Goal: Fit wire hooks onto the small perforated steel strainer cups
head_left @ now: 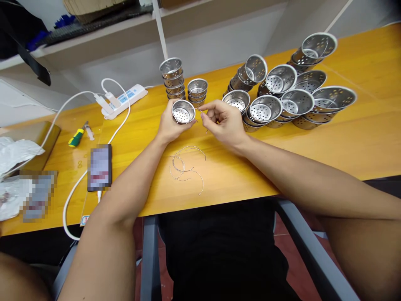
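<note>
My left hand (168,125) is wrapped round a small perforated metal cup (183,113), its open mouth tilted up towards me. Close to the cup's right rim, my right hand (224,124) pinches a thin metal wire (199,110) between thumb and forefinger. Fingers partly hide the wire, so I cannot tell whether it passes through a hole in the cup. Below both hands, several loose curved wires (184,169) lie on the yellow table (238,179).
Stacks of perforated cups (171,69) stand behind my left hand, with more stacked cups (266,108) close to the right. A power strip (125,102), white cables, a phone (99,167) and a green-yellow screwdriver (77,137) lie left. Another person's limb shows lower left.
</note>
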Demonstrator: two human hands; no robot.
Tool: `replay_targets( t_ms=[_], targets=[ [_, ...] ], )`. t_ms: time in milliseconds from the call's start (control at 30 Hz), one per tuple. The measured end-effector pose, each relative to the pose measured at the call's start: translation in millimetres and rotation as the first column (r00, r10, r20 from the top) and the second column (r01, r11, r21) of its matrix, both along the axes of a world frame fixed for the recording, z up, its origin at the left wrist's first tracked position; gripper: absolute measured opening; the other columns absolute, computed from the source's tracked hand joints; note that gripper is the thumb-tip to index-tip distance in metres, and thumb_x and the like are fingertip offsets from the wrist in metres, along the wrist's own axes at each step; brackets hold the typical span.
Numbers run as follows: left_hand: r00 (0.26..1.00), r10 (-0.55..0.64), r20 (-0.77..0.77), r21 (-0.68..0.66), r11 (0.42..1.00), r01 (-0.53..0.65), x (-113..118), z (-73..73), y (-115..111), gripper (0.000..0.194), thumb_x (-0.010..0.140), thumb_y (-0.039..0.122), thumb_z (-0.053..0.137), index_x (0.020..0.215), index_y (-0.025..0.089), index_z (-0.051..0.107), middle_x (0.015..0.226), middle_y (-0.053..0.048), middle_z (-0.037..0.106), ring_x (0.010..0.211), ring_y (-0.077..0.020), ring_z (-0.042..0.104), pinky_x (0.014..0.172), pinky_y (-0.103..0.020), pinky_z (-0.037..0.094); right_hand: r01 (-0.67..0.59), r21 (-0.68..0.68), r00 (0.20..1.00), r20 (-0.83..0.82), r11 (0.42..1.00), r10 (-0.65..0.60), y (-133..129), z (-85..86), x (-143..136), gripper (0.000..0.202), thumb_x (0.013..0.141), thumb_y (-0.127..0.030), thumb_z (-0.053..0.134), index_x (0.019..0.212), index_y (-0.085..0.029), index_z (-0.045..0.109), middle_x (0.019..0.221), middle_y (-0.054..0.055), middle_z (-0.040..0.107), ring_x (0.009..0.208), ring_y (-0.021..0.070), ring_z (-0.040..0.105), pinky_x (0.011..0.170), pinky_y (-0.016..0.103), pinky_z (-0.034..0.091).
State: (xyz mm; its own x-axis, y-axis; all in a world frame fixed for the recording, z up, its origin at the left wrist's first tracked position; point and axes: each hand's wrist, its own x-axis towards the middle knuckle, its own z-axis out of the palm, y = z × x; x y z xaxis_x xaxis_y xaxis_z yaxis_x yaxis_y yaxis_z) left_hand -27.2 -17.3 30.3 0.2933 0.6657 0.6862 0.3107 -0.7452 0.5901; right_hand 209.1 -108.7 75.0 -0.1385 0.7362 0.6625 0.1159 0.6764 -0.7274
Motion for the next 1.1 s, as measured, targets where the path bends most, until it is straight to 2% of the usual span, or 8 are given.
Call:
replay_targets(
  t_ms=[133,267,333,500,667,900,1033,1100],
  targets=[
    [0.999,-0.035,-0.022,0.002,0.999,0.035,3.1,-4.7,2.4,0.1,0.079,0.081,0.099,0.152,0.031,0.052,0.139,-0.009,0.074,0.13,-0.0303,0.079,0.118,-0.053,0.065,0.063,0.018,0.998,0.003,0.998,-0.063,9.1,-2.2,3.0,0.032,0.106,-0.057,0.081,0.106,-0.025,0.076,0.073,-0.004,0.056,0.059,0.0126,0.046,0.057,0.031,0.039],
    [0.993,-0.115,-0.009,0.052,0.992,0.115,7.1,-10.9,7.8,0.094,0.094,0.077,0.089,0.164,0.035,0.042,0.154,-0.013,0.066,0.147,-0.0334,0.073,0.125,-0.056,0.063,0.139,-0.049,0.99,0.04,0.989,-0.137,9.4,-0.7,4.9,0.044,0.107,-0.07,0.078,0.109,-0.027,0.074,0.076,-0.002,0.056,0.065,0.0161,0.048,0.062,0.034,0.043],
    [0.992,-0.125,0.004,0.044,0.991,0.125,8.3,-12.3,8.8,0.091,0.095,0.076,0.087,0.163,0.036,0.043,0.153,-0.012,0.066,0.145,-0.0331,0.074,0.124,-0.057,0.064,0.158,-0.098,0.986,0.071,0.983,-0.152,6.5,1.9,4.7,0.046,0.107,-0.074,0.075,0.112,-0.028,0.073,0.079,0.0,0.055,0.067,0.0186,0.049,0.064,0.037,0.044],
    [0.995,-0.097,0.0,0.024,0.995,0.096,9.5,-10.8,6.4,0.093,0.087,0.075,0.096,0.157,0.033,0.05,0.144,-0.01,0.07,0.134,-0.0307,0.077,0.12,-0.056,0.065,0.157,-0.135,0.986,0.084,0.978,-0.146,1.8,6.0,4.2,0.052,0.106,-0.082,0.071,0.117,-0.031,0.069,0.079,0.0,0.052,0.068,0.0211,0.048,0.064,0.039,0.044],
    [0.994,-0.104,0.012,-0.003,0.995,0.104,12.9,-10.1,3.9,0.088,0.088,0.076,0.095,0.152,0.031,0.054,0.135,-0.009,0.074,0.126,-0.0295,0.079,0.119,-0.057,0.065,0.133,-0.124,0.991,0.036,0.983,-0.13,3.6,4.8,7.9,0.052,0.104,-0.081,0.076,0.116,-0.031,0.069,0.077,0.0,0.053,0.068,0.0213,0.049,0.062,0.039,0.048],
    [0.993,-0.12,-0.001,0.055,0.991,0.12,15.9,-15.7,4.8,0.092,0.096,0.071,0.09,0.164,0.037,0.039,0.141,-0.008,0.071,0.126,-0.0275,0.08,0.114,-0.053,0.067,0.135,-0.102,0.991,0.017,0.986,-0.134,5.4,1.6,10.0,0.042,0.107,-0.072,0.078,0.114,-0.03,0.071,0.076,-0.001,0.054,0.066,0.0198,0.049,0.062,0.039,0.049],
    [0.992,-0.126,-0.028,0.048,0.991,0.128,16.2,-15.3,4.8,0.095,0.097,0.072,0.088,0.168,0.036,0.036,0.152,-0.011,0.069,0.138,-0.0297,0.078,0.119,-0.051,0.066,0.161,-0.106,0.987,0.024,0.981,-0.159,4.9,1.5,8.9,0.046,0.108,-0.076,0.074,0.116,-0.031,0.071,0.077,-0.001,0.054,0.066,0.0208,0.05,0.062,0.039,0.05],
    [0.987,-0.156,-0.034,0.045,0.987,0.157,16.2,-13.1,3.4,0.091,0.099,0.076,0.083,0.168,0.035,0.04,0.159,-0.013,0.067,0.147,-0.0319,0.073,0.124,-0.052,0.063,0.158,-0.106,0.987,0.017,0.982,-0.157,4.6,2.3,8.9,0.047,0.108,-0.077,0.074,0.116,-0.031,0.071,0.076,-0.001,0.054,0.066,0.0207,0.051,0.061,0.038,0.05]
  ],
)
